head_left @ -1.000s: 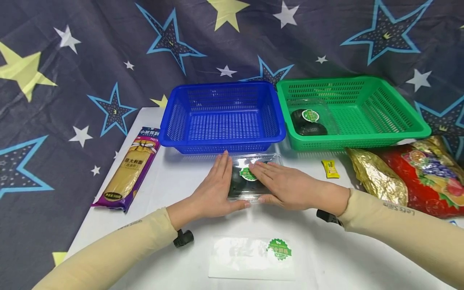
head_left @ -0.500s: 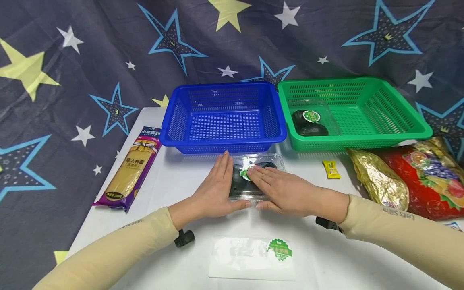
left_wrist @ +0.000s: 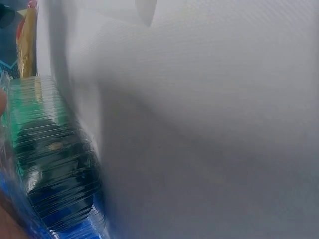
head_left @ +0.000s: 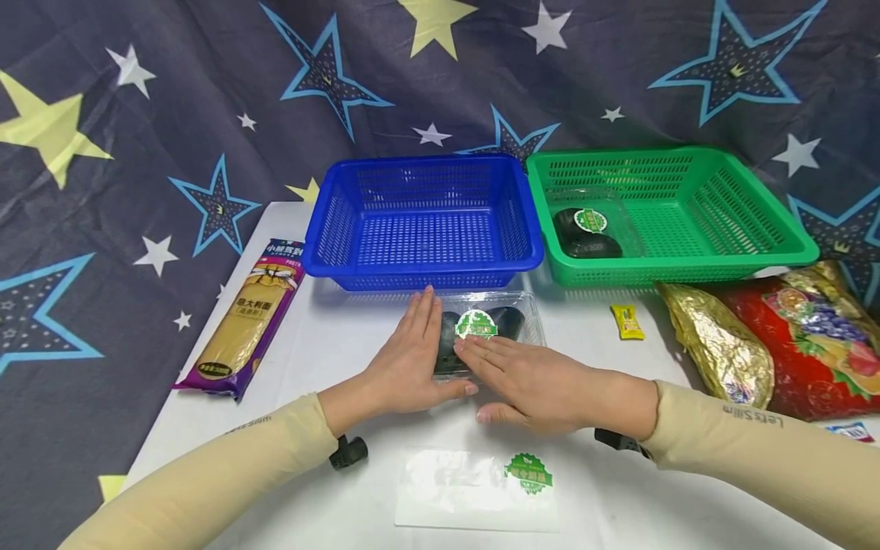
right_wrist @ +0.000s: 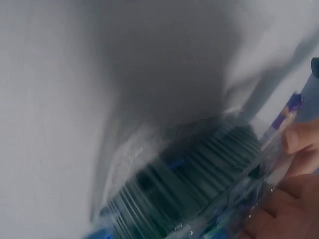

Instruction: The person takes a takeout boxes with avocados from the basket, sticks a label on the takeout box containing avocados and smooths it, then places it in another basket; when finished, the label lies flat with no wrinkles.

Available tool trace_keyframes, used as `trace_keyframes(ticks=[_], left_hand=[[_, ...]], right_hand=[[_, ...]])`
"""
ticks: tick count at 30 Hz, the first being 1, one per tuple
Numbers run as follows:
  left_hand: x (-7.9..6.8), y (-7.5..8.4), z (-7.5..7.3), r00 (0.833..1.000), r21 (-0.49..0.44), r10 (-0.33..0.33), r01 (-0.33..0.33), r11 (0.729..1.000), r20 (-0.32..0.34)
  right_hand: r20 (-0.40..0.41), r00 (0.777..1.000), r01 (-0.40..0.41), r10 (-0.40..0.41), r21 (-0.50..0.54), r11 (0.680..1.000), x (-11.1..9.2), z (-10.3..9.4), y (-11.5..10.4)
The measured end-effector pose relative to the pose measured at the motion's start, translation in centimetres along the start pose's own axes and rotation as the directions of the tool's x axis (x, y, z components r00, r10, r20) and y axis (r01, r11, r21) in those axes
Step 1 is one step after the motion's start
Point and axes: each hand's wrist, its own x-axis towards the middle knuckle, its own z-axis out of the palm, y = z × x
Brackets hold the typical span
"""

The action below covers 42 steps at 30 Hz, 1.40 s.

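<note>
A clear plastic box [head_left: 529, 328] with dark oval items inside lies flat on the white table, just in front of the blue basket. A round green-and-white sticker [head_left: 476, 324] is on its lid. Along the box's left side my left hand [head_left: 406, 363] rests with straight fingers, its thumb pointing right across the front edge. My right hand [head_left: 543, 378] lies over the box's front right part, straight fingertips on the lid at the sticker's lower edge. Its thumb is spread in front of the box. In the left wrist view the ribbed side of the box [left_wrist: 60, 169] shows close up.
Behind stand a blue basket [head_left: 422, 279] and a green basket [head_left: 687, 271]; a similar clear box [head_left: 591, 229] sits in the green one. Pasta [head_left: 247, 321] lies left, a yellow candy [head_left: 627, 321] and red-gold bag [head_left: 818, 336] right. A sheet with a green sticker [head_left: 474, 489] lies in front.
My right hand has slid toward me and slightly left over the lid, uncovering the sticker and the box's right part. My left hand has stayed in place.
</note>
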Motion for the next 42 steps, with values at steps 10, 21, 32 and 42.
trace_keyframes(ticks=[10, 21, 32, 42], left_hand=[[0.0, 0.0, 0.0, 1.0, -0.026, -0.005, 0.005, 1.0, 0.014], [0.2, 0.1, 0.1, 1.0, -0.004, 0.008, -0.008, 1.0, -0.011], [0.0, 0.3, -0.2, 1.0, 0.025, -0.019, 0.019, 1.0, 0.002], [0.0, 0.2, 0.0, 1.0, -0.004, -0.013, 0.013, 1.0, -0.011]], right_hand=[[0.074, 0.996, -0.048, 0.046, 0.02, 0.999, 2.0, -1.0, 1.4], [0.085, 0.992, -0.096, 0.093, 0.033, 0.995, 3.2, -1.2, 2.1], [0.056, 0.994, -0.093, 0.093, 0.001, 0.996, -0.3, -0.9, 1.0], [0.028, 0.996, -0.079, 0.08, -0.038, 0.996, -2.1, -0.9, 0.1]])
